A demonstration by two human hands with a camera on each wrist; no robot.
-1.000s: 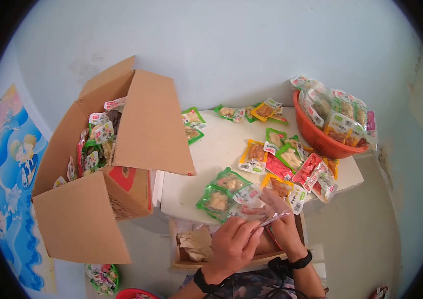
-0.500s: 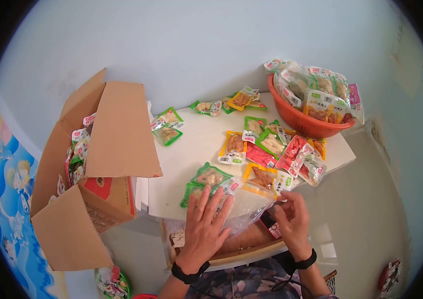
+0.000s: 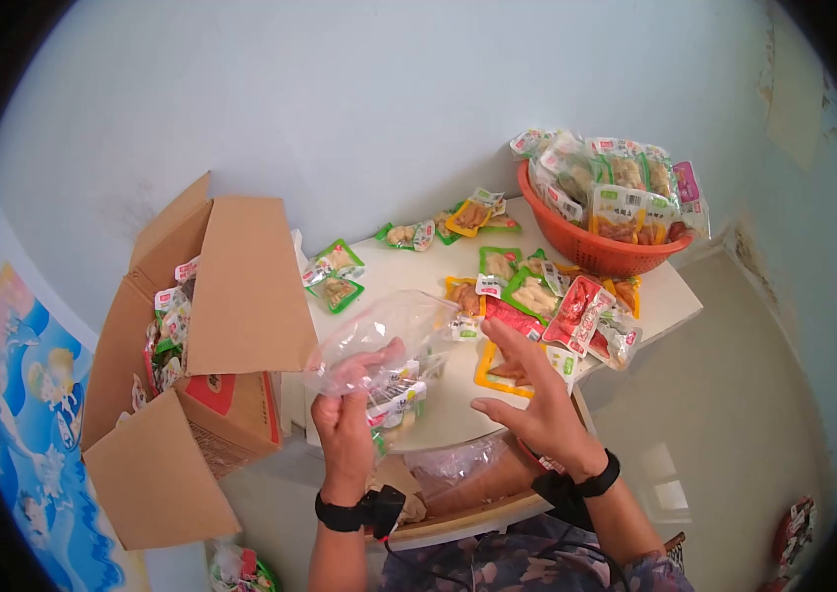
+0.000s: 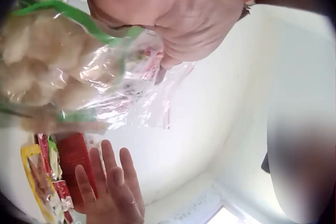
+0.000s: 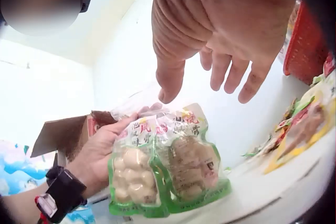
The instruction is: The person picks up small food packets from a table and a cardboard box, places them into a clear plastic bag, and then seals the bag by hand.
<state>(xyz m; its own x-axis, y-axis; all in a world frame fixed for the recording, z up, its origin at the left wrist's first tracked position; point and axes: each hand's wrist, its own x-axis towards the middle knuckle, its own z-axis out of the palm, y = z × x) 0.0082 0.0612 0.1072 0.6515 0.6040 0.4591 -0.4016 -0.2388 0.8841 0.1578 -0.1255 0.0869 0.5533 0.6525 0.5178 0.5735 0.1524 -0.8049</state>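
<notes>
Two green-edged food packets (image 5: 165,169) hang side by side from my left hand (image 3: 347,434), which pinches their top ends through a clear plastic bag (image 3: 389,331). In the left wrist view the packets (image 4: 58,66) show pale pieces inside, below the curled fingers of that hand (image 4: 173,14). My right hand (image 3: 542,409) is raised to the right of the bag, fingers spread, holding nothing. Beneath it on the white table (image 3: 448,414) lies a yellow-edged packet (image 3: 507,370).
An open cardboard box (image 3: 251,286) of packets stands left. At the back right is a full red basket (image 3: 596,247). More packets (image 3: 537,296) lie on the table. An open drawer (image 3: 478,498) at the front holds crumpled plastic (image 3: 453,464).
The clear bag, lying flat before, is now raised and puffed out around my left fingers. The green-edged packets have been lifted off the table, and my right hand has moved up and spread.
</notes>
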